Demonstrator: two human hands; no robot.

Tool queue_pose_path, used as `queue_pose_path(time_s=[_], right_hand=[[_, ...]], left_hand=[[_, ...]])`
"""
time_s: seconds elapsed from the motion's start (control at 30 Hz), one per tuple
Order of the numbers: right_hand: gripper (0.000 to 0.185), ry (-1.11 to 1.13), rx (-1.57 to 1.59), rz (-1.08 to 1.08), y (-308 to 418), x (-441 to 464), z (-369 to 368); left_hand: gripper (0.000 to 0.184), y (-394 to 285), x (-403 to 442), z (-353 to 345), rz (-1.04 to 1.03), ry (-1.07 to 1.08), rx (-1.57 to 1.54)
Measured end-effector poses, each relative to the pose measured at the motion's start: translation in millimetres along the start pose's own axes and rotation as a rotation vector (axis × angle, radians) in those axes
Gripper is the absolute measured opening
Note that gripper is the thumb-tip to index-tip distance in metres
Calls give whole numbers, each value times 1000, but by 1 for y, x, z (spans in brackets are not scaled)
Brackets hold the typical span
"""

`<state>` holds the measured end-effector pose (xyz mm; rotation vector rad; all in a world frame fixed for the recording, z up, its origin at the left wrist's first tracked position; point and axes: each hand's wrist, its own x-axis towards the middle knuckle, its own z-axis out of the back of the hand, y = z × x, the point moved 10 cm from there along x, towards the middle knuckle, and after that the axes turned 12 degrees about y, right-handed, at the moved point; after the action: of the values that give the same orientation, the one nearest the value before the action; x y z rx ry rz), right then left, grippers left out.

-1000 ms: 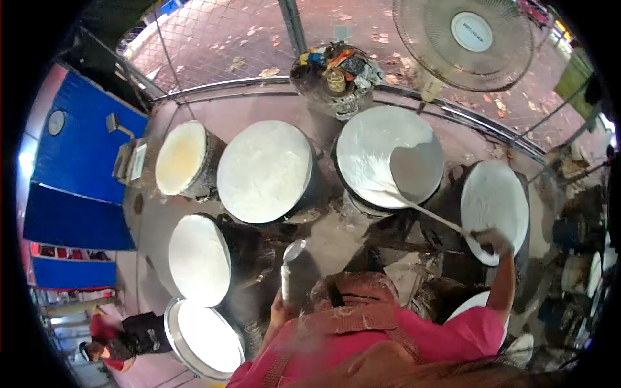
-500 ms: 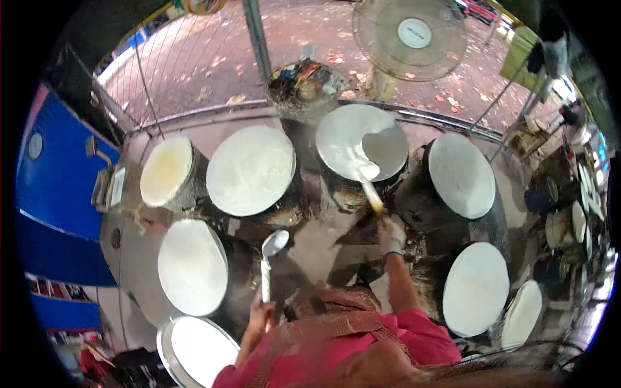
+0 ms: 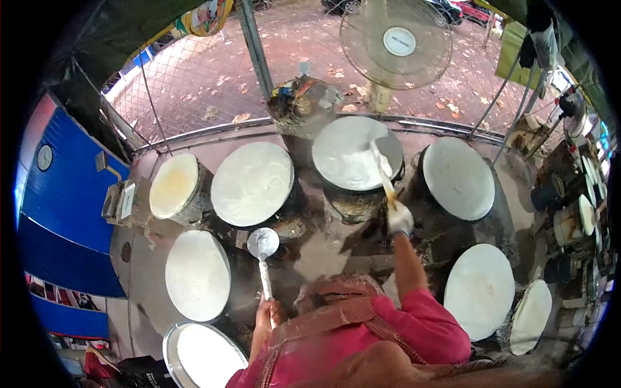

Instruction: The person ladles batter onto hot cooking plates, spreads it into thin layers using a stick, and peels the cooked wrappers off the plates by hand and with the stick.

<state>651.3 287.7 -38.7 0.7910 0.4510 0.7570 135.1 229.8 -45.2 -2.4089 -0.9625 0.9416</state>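
My right hand [image 3: 400, 218], in a pale glove, is closed round the handle of a batter spreader [image 3: 387, 176]. The spreader's white-coated end lies on the round griddle [image 3: 339, 154] at the back middle. White batter covers much of that griddle, with a greyer area at its upper right. Low in the view, my left hand [image 3: 268, 314] grips the white-wrapped handle of a ladle [image 3: 263, 244]. Its batter-smeared bowl is held above the floor, apart from the griddles. Left of that hand stands a metal basin [image 3: 171, 352] of white batter.
Several griddles surround me, including one with a browned sheet [image 3: 173, 186], a white-coated one [image 3: 252, 184], another at left [image 3: 198, 276], and two at right [image 3: 458, 178] [image 3: 480, 292]. A fan [image 3: 398, 42] stands behind a wire fence. A cluttered drum [image 3: 304, 103] sits behind the middle griddle.
The spreader has swept to the right across the middle griddle, and batter now covers more of its right side. The ladle's bowl has turned and shifted slightly left. My view has tilted slightly.
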Motion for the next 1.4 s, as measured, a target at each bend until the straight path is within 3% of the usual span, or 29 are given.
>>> queue_pose_path(time_s=[0.03, 0.07, 0.1, 0.13, 0.2, 0.23, 0.27, 0.33, 0.43, 0.47, 0.53, 0.6, 0.63, 0.67, 0.7, 0.73, 0.8, 0.87, 0.93, 0.97, 1.07, 1.1, 1.13, 1.2, 1.27, 1.3, 1.33, 1.37, 1.4], right_hand=[[26, 40, 138, -76, 9, 4, -18], [27, 107, -54, -32, 25, 0, -36], [29, 166, -238, 18, 39, -3, -55], [30, 224, -413, 66, 47, -7, -71], [32, 256, -311, 22, 6, -16, -59], [30, 314, -296, -192, -46, -2, -50], [30, 212, -411, -108, -51, 15, -28], [28, 161, -114, -180, -141, 78, -45], [25, -41, -106, 27, 9, 54, -7], [24, 73, -392, 117, 12, 49, -39], [22, 331, -461, 152, 12, 1, -57], [19, 161, 8, 57, -100, 9, -68], [13, 136, -266, 31, -76, 17, -21], [30, 30, -377, 55, -64, 32, 14], [31, 53, -392, 3, -77, 68, 12], [32, -26, -169, 7, -31, 82, 42], [32, -7, -272, 32, -3, 106, 29], [34, 307, -565, 31, -39, 68, -24], [40, 304, -453, 136, -41, 10, -1], [39, 230, -418, 121, -53, 44, 9], [38, 53, -269, 17, -108, 145, 1], [38, 4, -204, 104, -70, 177, 16], [39, -41, -141, 193, -24, 209, 37], [37, 150, 40, 78, -7, 238, 39], [39, 14, 361, 267, -18, 214, 43], [36, 75, -62, 182, -40, 213, 11], [35, 111, 145, -196, -79, 194, -24], [41, -50, 415, 193, -44, 159, -29], [38, 24, 466, 281, -4, 130, -27]], left_hand=[[5, 19, 5, -2, 108, 143, -149], [8, 32, 11, -8, 207, 294, -295], [25, 23, 18, -1, 149, 90, -43], [25, 30, 27, 3, 188, 87, -103], [25, 50, 34, 28, 274, 69, -216], [17, 38, 35, 12, 150, 81, -180], [12, 43, 38, 24, 201, 81, -254], [10, 36, 37, 2, 198, 73, -215], [12, 58, 58, 26, 295, 44, -271], [12, 64, 59, 22, 326, 44, -309], [13, 65, 65, 12, 381, 54, -366], [15, 49, 74, 6, 332, 36, -120], [15, 45, 77, -5, 311, 99, -87], [16, 43, 74, -12, 300, 146, -58], [18, 46, 78, 4, 318, 62, 10], [19, 45, 80, -6, 327, 80, 5], [19, 50, 95, -37, 331, 122, -33], [18, 60, 96, -39, 442, 44, -227], [15, 71, 94, -38, 451, 18, -280], [3, 61, 98, -19, 253, -126, -101], [17, 64, 92, -12, 242, -266, -66], [27, 86, 92, 11, 325, -215, -313], [22, 94, 90, 24, 267, -239, -221], [14, 80, 73, 44, 148, -302, -6], [6, 60, 89, 47, 130, -276, 27], [4, 62, 103, 44, 121, -252, 25], [6, 69, 102, 46, 125, -247, 19], [10, 74, 96, 51, 137, -249, 19], [14, 80, 86, 57, 149, -255, 18]])
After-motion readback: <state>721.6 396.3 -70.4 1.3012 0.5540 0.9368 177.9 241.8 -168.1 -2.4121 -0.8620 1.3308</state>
